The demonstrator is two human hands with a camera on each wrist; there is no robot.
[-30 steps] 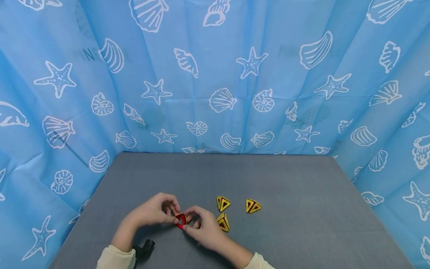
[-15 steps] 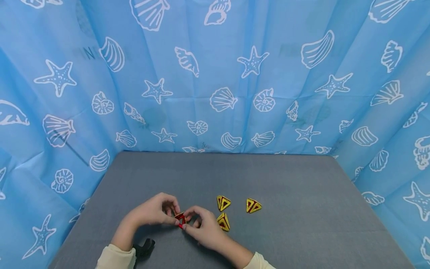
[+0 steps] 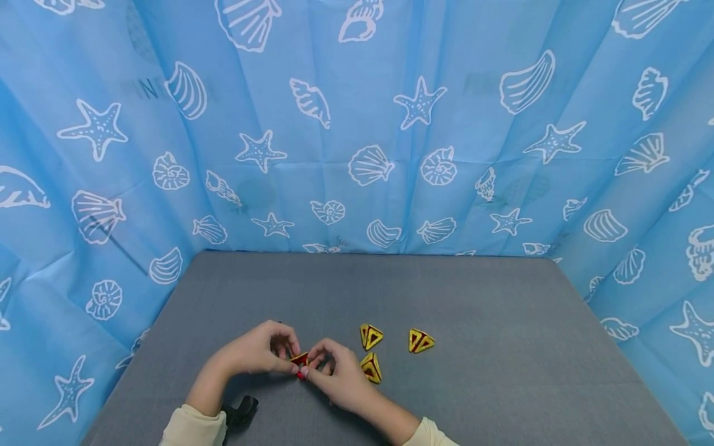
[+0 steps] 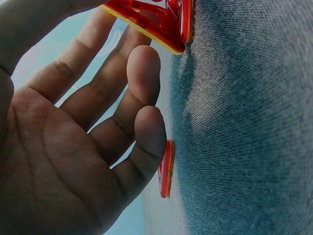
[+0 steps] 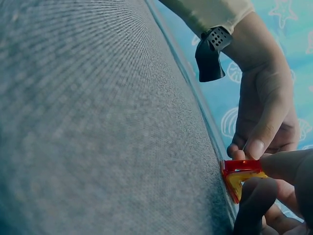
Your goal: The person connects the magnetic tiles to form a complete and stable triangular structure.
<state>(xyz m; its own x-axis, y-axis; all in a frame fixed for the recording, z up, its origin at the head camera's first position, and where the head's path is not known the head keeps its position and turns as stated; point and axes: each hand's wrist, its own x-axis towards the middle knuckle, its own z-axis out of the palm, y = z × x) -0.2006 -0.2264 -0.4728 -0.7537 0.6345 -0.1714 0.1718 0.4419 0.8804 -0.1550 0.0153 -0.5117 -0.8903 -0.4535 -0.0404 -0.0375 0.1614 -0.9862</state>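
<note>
Revealing a strap (image 5: 209, 55) on the left hand (image 5: 266, 122), unlike the head view.

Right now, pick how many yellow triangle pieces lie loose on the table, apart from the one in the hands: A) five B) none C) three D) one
C: three triangle pieces lie loose on the grey table, one at the back, one to its right and one beside the right hand; both hands pinch a fourth piece.

Four triangle pieces: one held (image 3: 300, 360), three loose (image 3: 370, 337) (image 3: 420, 341) (image 3: 370, 368).
</note>
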